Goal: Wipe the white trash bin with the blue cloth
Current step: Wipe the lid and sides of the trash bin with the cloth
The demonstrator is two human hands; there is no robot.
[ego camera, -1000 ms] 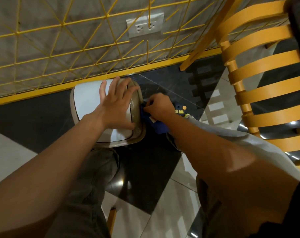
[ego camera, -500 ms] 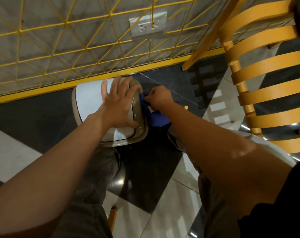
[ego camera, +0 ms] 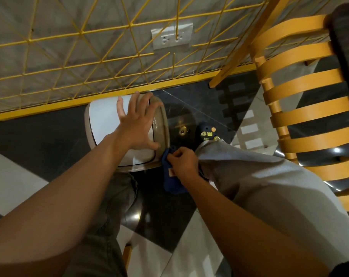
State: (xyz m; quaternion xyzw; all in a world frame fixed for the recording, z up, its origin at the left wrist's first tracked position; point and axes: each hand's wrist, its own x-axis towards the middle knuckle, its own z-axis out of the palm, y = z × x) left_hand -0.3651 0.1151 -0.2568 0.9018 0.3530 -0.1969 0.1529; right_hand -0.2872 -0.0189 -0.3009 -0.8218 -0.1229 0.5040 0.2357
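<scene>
The white trash bin (ego camera: 105,120) with a beige rim stands on the dark floor against the yellow baseboard. My left hand (ego camera: 138,122) lies flat on its lid, fingers spread, with the fingertips over the right rim. My right hand (ego camera: 181,161) is closed on the blue cloth (ego camera: 170,179), pressing it against the bin's near right corner. Most of the cloth hangs below the hand beside the bin's side.
A yellow wire grid (ego camera: 109,52) covers the wall, with a power socket (ego camera: 172,38) behind it. An orange slatted chair (ego camera: 305,108) stands to the right. My legs and a patterned slipper (ego camera: 206,131) are beside the bin.
My right hand has slid the blue cloth down the bin's right rim, from beside my left hand's fingertips to the near right corner. The left hand stays on the lid.
</scene>
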